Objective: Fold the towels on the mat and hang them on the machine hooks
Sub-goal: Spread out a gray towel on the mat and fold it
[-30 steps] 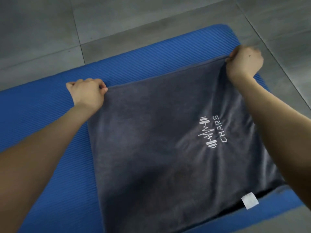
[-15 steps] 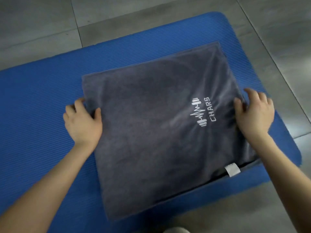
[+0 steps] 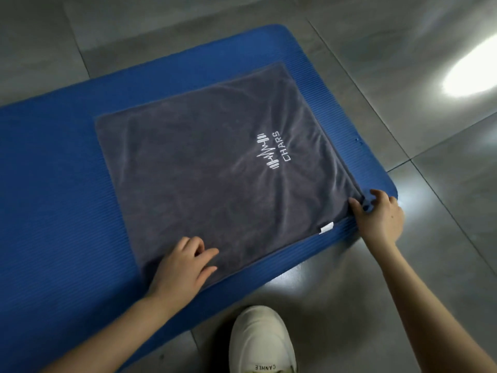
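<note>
A dark grey towel (image 3: 215, 168) with a white logo and the word CHARS lies folded flat on the blue mat (image 3: 53, 197). A white label sticks out at its near right edge. My left hand (image 3: 183, 267) rests on the towel's near left corner, fingers loosely curled on the cloth. My right hand (image 3: 379, 219) is at the near right corner, thumb and fingers pinching the towel's corner. No machine hooks are in view.
Grey floor tiles (image 3: 403, 76) surround the mat, with a bright light reflection at the right. A white shoe (image 3: 261, 343) stands on the floor just below the mat's near edge.
Both hands let go of the far corners, slid down the towel's sides and now sit at its near corners. The view has pulled back, showing the shoe.
</note>
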`<act>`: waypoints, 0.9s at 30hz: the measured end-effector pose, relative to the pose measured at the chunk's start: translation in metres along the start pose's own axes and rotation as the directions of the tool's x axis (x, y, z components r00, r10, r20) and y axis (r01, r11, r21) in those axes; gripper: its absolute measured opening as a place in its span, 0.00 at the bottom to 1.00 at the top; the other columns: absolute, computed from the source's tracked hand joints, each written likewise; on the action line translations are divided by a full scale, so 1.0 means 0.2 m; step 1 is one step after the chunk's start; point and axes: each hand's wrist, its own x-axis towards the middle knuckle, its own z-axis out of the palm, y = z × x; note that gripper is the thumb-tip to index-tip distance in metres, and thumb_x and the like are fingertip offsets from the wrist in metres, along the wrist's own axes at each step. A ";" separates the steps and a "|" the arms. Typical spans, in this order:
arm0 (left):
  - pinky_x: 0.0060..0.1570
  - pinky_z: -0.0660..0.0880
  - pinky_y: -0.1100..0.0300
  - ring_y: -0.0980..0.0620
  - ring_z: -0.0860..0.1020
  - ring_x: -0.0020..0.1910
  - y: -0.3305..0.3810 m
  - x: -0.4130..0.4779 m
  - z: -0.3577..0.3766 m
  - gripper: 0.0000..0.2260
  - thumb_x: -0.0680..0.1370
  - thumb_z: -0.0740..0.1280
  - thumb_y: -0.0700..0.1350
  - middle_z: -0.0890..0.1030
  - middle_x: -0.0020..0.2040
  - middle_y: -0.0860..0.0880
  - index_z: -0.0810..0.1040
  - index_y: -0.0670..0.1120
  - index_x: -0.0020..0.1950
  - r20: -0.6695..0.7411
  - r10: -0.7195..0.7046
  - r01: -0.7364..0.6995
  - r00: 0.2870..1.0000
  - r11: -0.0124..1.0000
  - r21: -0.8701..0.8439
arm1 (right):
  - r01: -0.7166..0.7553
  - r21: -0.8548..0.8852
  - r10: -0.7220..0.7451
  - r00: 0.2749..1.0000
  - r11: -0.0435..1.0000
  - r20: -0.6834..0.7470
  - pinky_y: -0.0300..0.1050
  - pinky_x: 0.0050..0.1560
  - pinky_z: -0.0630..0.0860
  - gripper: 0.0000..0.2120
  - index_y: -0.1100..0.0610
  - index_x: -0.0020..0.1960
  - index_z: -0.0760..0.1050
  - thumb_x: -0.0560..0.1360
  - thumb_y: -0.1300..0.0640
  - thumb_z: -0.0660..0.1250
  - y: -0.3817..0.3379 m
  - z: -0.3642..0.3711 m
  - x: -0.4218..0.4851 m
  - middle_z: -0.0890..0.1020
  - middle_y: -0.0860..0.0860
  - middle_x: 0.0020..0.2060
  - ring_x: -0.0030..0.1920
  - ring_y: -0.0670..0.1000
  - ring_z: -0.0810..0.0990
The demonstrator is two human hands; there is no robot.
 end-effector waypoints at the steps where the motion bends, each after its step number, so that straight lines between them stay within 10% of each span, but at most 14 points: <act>1: 0.28 0.74 0.60 0.50 0.75 0.39 0.01 -0.01 0.01 0.17 0.64 0.78 0.48 0.76 0.42 0.50 0.82 0.48 0.51 0.015 0.003 -0.003 1.000 1.000 0.016 | -0.002 0.017 0.001 1.000 1.000 0.024 0.54 0.54 0.71 0.25 0.58 0.64 0.72 0.73 0.45 0.68 0.01 -0.01 0.01 0.74 0.60 0.60 0.59 0.62 0.72; 18: 0.24 0.72 0.64 0.50 0.76 0.41 -0.02 -0.08 0.02 0.32 0.58 0.79 0.58 0.76 0.46 0.48 0.79 0.52 0.60 0.082 0.093 -0.104 0.992 0.985 0.136 | 0.043 0.209 -0.052 0.998 0.977 0.039 0.54 0.53 0.71 0.05 0.61 0.50 0.72 0.75 0.63 0.64 0.00 -0.04 0.03 0.79 0.55 0.49 0.51 0.59 0.76; 23: 0.37 0.76 0.61 0.51 0.72 0.50 -0.04 -0.08 -0.01 0.35 0.64 0.70 0.66 0.70 0.53 0.52 0.69 0.57 0.69 0.170 0.027 -0.043 0.985 0.995 0.087 | 0.154 0.398 -0.173 0.985 0.904 0.013 0.47 0.48 0.72 0.08 0.56 0.49 0.74 0.72 0.66 0.65 -0.18 -0.23 -0.05 0.78 0.48 0.44 0.46 0.53 0.77; 27: 0.51 0.70 0.62 0.56 0.71 0.52 -0.08 -0.01 -0.13 0.17 0.74 0.65 0.58 0.71 0.51 0.56 0.75 0.57 0.62 0.208 -0.289 0.346 0.935 0.874 -0.342 | 0.370 0.487 -0.410 0.912 0.791 -0.025 0.36 0.43 0.72 0.10 0.54 0.50 0.76 0.70 0.64 0.67 -0.49 -0.33 -0.24 0.78 0.45 0.42 0.39 0.46 0.75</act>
